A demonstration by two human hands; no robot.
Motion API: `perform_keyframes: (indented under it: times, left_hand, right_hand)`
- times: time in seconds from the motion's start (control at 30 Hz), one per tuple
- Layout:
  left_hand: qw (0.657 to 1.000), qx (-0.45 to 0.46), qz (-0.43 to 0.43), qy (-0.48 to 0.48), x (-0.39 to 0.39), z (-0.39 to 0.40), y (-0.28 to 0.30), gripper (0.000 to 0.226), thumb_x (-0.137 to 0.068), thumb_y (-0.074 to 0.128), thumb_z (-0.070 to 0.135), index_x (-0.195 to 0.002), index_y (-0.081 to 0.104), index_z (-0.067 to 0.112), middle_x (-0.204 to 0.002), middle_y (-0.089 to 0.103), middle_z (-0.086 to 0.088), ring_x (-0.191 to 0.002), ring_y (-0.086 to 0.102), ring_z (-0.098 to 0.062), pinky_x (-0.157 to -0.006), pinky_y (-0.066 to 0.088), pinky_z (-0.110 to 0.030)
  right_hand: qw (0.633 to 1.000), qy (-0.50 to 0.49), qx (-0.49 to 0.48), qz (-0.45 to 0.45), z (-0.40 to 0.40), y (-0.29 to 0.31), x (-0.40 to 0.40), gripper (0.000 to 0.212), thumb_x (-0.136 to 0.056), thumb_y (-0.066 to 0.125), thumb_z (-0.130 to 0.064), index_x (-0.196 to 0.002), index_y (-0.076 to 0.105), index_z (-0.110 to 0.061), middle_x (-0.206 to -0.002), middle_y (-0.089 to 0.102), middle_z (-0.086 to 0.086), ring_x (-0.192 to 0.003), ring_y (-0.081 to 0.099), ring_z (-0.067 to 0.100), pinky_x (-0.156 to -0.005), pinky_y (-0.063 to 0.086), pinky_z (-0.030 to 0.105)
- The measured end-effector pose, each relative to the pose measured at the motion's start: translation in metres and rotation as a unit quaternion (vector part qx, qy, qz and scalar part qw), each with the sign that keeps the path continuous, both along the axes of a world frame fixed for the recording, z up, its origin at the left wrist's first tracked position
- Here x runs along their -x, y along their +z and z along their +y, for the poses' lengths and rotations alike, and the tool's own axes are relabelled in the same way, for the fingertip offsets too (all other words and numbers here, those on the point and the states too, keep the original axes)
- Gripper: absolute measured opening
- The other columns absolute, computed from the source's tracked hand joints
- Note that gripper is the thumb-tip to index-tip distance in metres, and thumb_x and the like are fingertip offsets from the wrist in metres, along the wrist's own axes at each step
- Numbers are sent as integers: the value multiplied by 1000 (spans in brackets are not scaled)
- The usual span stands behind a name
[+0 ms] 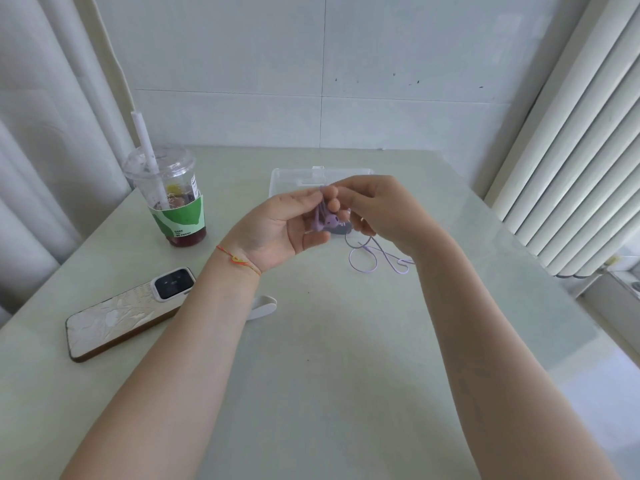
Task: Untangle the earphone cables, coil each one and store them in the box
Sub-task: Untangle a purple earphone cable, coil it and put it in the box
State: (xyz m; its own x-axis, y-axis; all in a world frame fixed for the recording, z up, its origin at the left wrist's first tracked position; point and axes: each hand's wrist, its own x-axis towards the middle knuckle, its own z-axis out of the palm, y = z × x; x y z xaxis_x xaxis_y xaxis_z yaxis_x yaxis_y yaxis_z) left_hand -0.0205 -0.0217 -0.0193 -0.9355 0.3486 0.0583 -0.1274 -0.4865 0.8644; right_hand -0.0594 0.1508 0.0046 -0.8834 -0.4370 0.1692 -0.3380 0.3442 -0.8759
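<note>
Purple earphones point(327, 221) hang between my two hands above the middle of the table. My left hand point(280, 232) pinches the cable near the earbuds, palm toward me. From the other side, my right hand point(377, 209) pinches the same cable with its fingertips. A loose length of purple cable point(363, 261) loops down onto the table below my right hand. The clear plastic box point(287, 180) lies on the table just behind my hands, partly hidden by them.
A plastic cup point(171, 199) with a straw and dark drink stands at the back left. A phone point(128, 315) lies face down at the left. A white object point(265, 306) peeks out by my left forearm. A radiator point(575, 188) stands at the right.
</note>
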Motion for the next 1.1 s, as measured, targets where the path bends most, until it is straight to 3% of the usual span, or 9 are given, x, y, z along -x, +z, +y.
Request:
perform_keyframes:
  times: [0.13,0.27,0.37,0.47,0.63,0.8,0.87,1.0,1.1]
  left_hand:
    - [993,-97,-16,71,4,1,3,28,-96,48,17,-90,75,12,-98,72,-3,-99,70,-19,-55,55,-18]
    - [984,-107,-15,140,9,0,0,21,-100,47,17,-104,67,11,-110,71,-3,-102,66,-15,-61,55,-17]
    - [981,-60,-5,184,12,-2,-4,19,-101,47,19,-107,64,13,-109,70,-3,-93,67,-10,-63,55,-20]
    - [966,64,9,249,14,-1,-10,18,-98,53,16,-108,68,12,-102,72,-3,-93,64,-15,-61,54,-22]
    - [943,180,21,280,15,3,-19,24,-96,58,17,-116,68,7,-112,72,-6,-96,67,-14,-61,49,-19]
    - [953,74,-13,293,16,12,-16,11,-96,59,17,-95,70,13,-100,70,-7,-80,66,-7,-73,41,-20]
    - [947,69,-14,313,17,17,-17,15,-95,62,18,-82,65,10,-94,67,-10,-85,66,-11,-71,41,-22]
    - [945,62,-37,318,11,25,-18,17,-91,66,10,-105,71,4,-102,72,-10,-94,71,-16,-59,53,-21]
    - [946,107,-39,304,9,24,-15,16,-90,64,5,-103,72,4,-104,72,-13,-75,70,-11,-52,51,-18]
  right_hand:
    - [997,19,-71,-15,-10,-4,-6,29,-101,48,-30,-78,61,-18,-59,61,-8,-46,47,12,-47,42,21]
    - [986,71,-137,-59,-13,-8,-8,23,-101,46,-24,-96,66,-14,-73,64,4,-52,55,18,-55,50,28]
    - [971,93,-208,-77,-13,-8,-8,24,-100,45,-22,-110,64,-13,-69,64,2,-57,61,21,-59,49,25]
    - [963,96,-247,-54,-12,-5,-10,24,-98,46,-22,-104,68,-16,-66,63,1,-56,60,21,-62,48,24]
    - [956,85,-280,-1,-14,-1,-13,25,-97,47,-27,-97,71,-25,-59,55,-5,-49,47,11,-47,36,19]
    - [939,99,-330,25,-25,-4,-18,26,-98,46,-26,-102,71,-22,-63,56,-3,-53,47,7,-52,34,22]
    - [931,102,-348,39,-32,-7,-21,25,-99,44,-27,-95,69,-23,-64,56,-2,-49,48,3,-50,33,22]
    - [922,96,-361,99,-40,-5,-28,32,-100,38,-18,-79,57,-3,-76,53,9,-63,44,19,-52,31,26]
    - [932,90,-333,113,-37,1,-29,35,-100,39,-14,-66,47,-9,-76,51,10,-68,42,21,-52,30,25]
